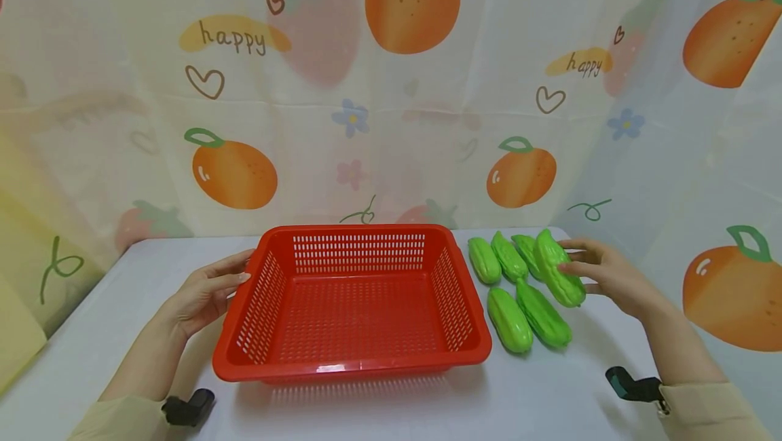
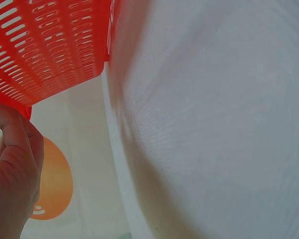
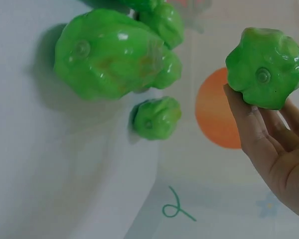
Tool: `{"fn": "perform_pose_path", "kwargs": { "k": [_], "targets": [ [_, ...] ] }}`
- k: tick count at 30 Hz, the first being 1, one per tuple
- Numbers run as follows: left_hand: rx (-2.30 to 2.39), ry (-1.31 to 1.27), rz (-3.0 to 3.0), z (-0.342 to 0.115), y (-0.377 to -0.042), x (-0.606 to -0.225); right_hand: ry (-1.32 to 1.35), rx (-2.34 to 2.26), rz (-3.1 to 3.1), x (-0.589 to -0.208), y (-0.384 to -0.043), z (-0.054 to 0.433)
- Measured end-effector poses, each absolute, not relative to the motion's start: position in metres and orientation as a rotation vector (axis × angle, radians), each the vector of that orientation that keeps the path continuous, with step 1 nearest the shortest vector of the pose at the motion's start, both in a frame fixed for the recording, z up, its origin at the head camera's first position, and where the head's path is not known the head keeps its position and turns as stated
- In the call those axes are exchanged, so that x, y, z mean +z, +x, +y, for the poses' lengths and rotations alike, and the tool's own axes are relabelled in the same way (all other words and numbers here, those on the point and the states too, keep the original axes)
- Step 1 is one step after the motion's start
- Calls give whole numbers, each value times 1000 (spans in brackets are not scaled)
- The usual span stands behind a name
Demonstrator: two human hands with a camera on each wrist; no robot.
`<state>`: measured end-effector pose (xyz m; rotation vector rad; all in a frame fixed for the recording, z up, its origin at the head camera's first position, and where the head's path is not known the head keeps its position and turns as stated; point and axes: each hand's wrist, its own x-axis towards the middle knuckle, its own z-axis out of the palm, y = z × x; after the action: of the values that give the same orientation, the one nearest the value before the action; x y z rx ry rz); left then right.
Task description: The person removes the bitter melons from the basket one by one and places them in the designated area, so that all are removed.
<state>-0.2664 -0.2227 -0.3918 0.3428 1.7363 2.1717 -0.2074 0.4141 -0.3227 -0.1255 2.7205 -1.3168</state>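
A red plastic basket [image 1: 354,366] with slotted walls stands in the middle of the white table, nothing inside it. At its left rim my left hand [image 1: 208,290] grips the edge; the left wrist view has the hand [image 2: 15,169] against the basket's wall [image 2: 50,45]. My right hand [image 1: 611,275] holds a glossy green bitter melon [image 1: 557,271] with ridged sides, raised above the others. In the right wrist view this bitter melon [image 3: 264,69] shows end-on, between the thumb and fingers. Several more bitter melons [image 1: 510,320] lie on the table between the basket and my right hand.
Behind the table [image 1: 421,414] hangs a pale curtain [image 1: 391,136] printed with oranges, strawberries and hearts. The loose bitter melons lie in two rough rows close to the basket's right side. Black wrist cameras [image 1: 188,408] sit at both cuffs.
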Motion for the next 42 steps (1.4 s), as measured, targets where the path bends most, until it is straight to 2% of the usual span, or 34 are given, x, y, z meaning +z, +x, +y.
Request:
{"fn": "perform_pose_path", "kwargs": {
  "k": [42],
  "targets": [
    [2169, 367, 1731, -223, -267, -391, 65, -1154, 2618, -369, -202, 461]
  ]
}}
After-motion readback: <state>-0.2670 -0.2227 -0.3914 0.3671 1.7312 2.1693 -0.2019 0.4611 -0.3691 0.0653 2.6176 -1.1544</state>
